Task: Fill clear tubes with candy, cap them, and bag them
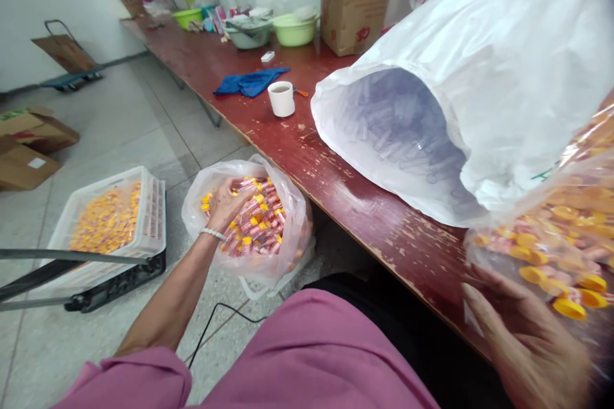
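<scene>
My left hand (230, 204), wearing a beaded bracelet at the wrist, reaches into a translucent plastic bag (196, 195) low beside the table. Its fingers are apart and rest on small pink-labelled tubes with yellow caps (256, 227); no tube shows clearly gripped. At the lower right, my right hand (532, 339) has thumb and fingers closed at the edge of a clear plastic bag (489, 252) on the table. More yellow-capped tubes (570, 255) fill that bag. Beside it, a large white sack (518, 64) lies with its mouth toward me, and clear empty tubes (393, 121) show inside.
On the red table (330, 172) stand a white cup (281, 100), a blue cloth (252, 82), green basins (295, 30) and a cardboard box (357, 0). A white crate (152, 211) of yellow-capped pieces sits on a trolley at left. A black cable (211, 316) crosses the floor.
</scene>
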Demonstrator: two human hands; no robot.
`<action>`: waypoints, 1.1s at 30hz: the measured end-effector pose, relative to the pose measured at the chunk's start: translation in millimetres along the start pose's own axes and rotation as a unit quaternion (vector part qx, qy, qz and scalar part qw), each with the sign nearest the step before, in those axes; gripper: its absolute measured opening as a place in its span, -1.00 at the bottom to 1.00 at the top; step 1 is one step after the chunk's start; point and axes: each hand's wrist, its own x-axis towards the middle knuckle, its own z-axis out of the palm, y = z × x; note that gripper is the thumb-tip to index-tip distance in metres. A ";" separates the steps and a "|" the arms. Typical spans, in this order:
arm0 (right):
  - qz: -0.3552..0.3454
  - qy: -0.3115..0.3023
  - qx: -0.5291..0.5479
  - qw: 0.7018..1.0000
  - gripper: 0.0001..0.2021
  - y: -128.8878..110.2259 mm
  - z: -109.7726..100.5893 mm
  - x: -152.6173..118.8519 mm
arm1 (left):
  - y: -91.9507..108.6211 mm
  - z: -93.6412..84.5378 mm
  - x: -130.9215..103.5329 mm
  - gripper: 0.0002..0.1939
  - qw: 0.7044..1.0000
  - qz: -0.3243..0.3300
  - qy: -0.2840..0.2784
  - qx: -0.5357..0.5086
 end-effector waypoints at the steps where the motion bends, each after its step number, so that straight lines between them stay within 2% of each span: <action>1: 0.006 -0.018 -0.007 1.000 -0.64 1.8 -0.7 0.7 | 2.9 -2.0 3.0 -0.50 1.000 0.001 0.014 -0.004; 4: 0.031 -0.027 0.013 0.999 -0.54 6.8 -3.9 4.3 | 21.0 -8.1 10.5 -0.54 0.998 0.022 0.057 -0.036; 7: 0.053 0.017 0.067 0.996 -0.49 10.7 -6.6 9.1 | 54.7 -9.1 13.7 -0.62 0.991 0.074 0.083 -0.080; 9: 0.064 0.070 0.099 0.991 -0.50 15.0 -7.8 12.5 | 84.6 -3.7 13.3 -0.67 0.983 0.124 0.067 -0.114; 11: 0.079 0.116 0.120 0.983 -0.50 22.2 -8.9 15.4 | 118.7 8.4 11.6 -0.72 0.970 0.188 0.023 -0.154; 14: 0.094 0.143 0.136 0.976 -0.47 35.5 -9.7 17.3 | 172.7 40.3 10.1 -0.79 0.937 0.304 -0.061 -0.159; 17: 0.092 0.131 0.136 0.978 -0.48 45.0 -9.2 17.5 | 223.9 86.1 11.2 -0.72 0.907 0.396 -0.136 -0.047; 19: 0.095 0.122 0.138 0.978 -0.49 48.4 -8.5 17.8 | 253.9 119.6 12.3 -0.72 0.898 0.406 -0.164 0.028; 22: 0.097 0.114 0.136 0.979 -0.50 51.9 -7.4 18.5 | 289.8 164.4 13.0 -0.71 0.902 0.389 -0.173 0.075; 24: 0.092 0.108 0.128 0.982 -0.51 54.2 -6.7 18.8 | 306.5 186.0 13.2 -0.68 0.906 0.372 -0.175 0.101; 27: 0.079 0.104 0.121 0.984 -0.53 57.3 -5.8 18.9 | 321.2 204.5 12.2 -0.63 0.907 0.352 -0.184 0.139; 33: 0.061 0.099 0.125 0.985 -0.59 60.1 -5.5 19.2 | 321.0 211.1 5.1 -0.52 0.887 0.369 -0.206 0.185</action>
